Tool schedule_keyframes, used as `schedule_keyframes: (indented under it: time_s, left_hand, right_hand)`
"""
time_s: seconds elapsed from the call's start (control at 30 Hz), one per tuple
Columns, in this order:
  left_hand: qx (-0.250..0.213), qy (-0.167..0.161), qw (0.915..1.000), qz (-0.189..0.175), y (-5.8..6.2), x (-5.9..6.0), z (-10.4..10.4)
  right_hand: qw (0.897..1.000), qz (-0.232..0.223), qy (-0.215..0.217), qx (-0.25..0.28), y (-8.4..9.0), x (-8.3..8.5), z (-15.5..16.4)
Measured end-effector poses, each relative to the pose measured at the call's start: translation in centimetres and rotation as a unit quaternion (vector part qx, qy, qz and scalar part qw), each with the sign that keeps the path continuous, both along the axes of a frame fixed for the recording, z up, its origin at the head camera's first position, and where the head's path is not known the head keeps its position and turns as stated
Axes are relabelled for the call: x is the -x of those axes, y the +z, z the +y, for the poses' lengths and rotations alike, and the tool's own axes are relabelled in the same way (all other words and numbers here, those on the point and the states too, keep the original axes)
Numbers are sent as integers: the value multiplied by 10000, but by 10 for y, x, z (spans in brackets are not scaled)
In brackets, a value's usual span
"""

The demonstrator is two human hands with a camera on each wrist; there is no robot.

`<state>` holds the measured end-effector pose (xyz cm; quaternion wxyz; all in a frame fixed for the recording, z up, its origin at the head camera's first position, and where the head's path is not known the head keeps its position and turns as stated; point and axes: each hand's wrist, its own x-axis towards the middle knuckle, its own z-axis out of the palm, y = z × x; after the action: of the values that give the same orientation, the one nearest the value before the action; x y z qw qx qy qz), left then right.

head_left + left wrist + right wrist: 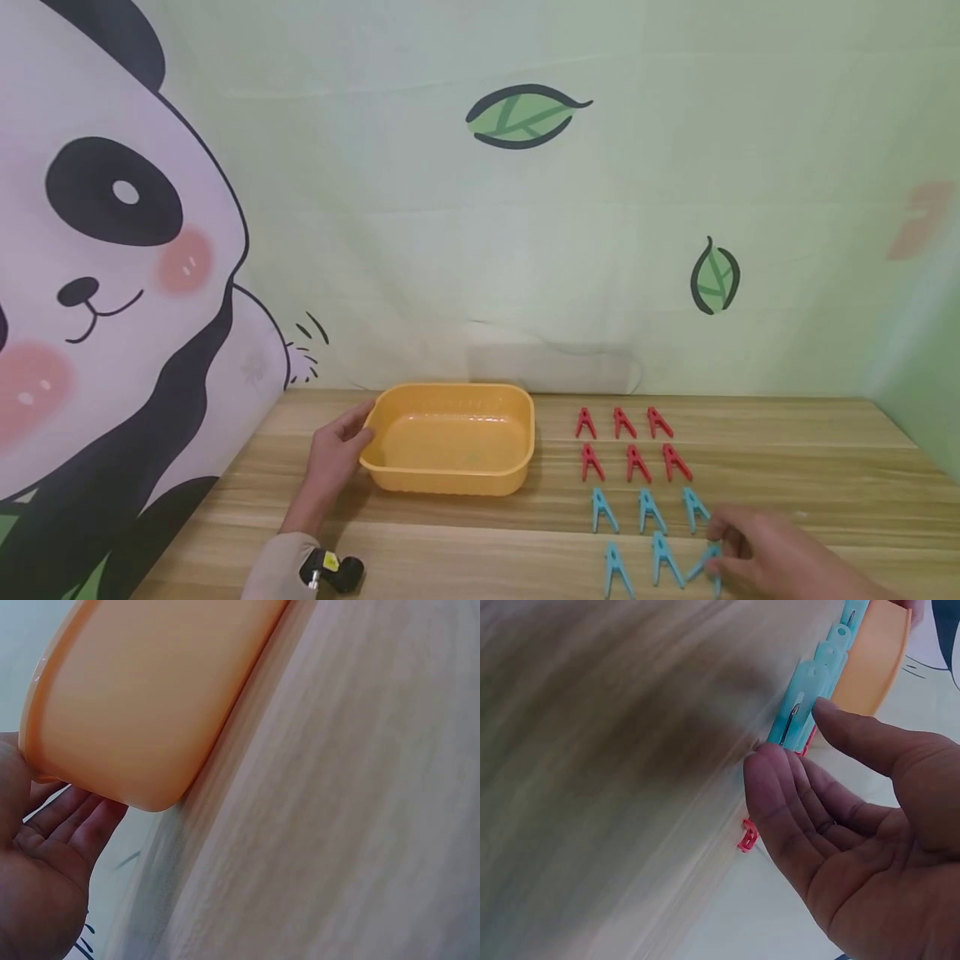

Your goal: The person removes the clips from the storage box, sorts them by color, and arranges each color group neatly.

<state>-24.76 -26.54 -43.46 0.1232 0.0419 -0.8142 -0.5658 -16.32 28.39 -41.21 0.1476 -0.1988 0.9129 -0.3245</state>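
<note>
A yellow plastic basin (450, 482) stands on the wooden table. My left hand (337, 450) holds its left end, thumb at the rim and fingers on the outside; the left wrist view shows the hand (49, 862) at the basin's corner (142, 735). To the right lie two rows of blue clothespins (651, 510), with two rows of red clothespins (633, 462) behind them. My right hand (780, 550) has its thumb and curled fingers around the nearest right blue clothespin (707, 560). In the right wrist view, that clothespin (802, 694) shows between thumb and fingertips.
The table (465, 550) meets a pale green cloth backdrop (420, 250) behind the basin. A large printed panda (112, 275) covers the left side. A black device (333, 571) is strapped at my left wrist.
</note>
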Motion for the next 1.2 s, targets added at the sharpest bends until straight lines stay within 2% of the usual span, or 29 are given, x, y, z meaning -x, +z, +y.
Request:
schedule_keyframes:
  time_s: [0.33,0.57,0.77,1.0,1.13,1.2]
  left_hand:
    - [-17,-22,10000,-62,1,-1,-1]
    - [4,15,10000,-23,0,1,1]
    - [29,-41,10000,17,0,3,5]
    - [-130,-159,9998,-68,1,4,7]
    - [-329,-214,9992,-65,5,5,8]
    - [-203,-198,9996,-43,7,5,9]
  right_hand:
    - [9988,-380,-293,45,-2,6,1]
    - [9999,-130,53,83,-1,7,6]
    - [9995,-250,-186,-19,-1,6,7]
    - [9999,-48,73,-57,-5,8,17]
    - [9992,-36,-322,-218,0,6,14]
    - [9981,-2,-552,-277,5,5,10]
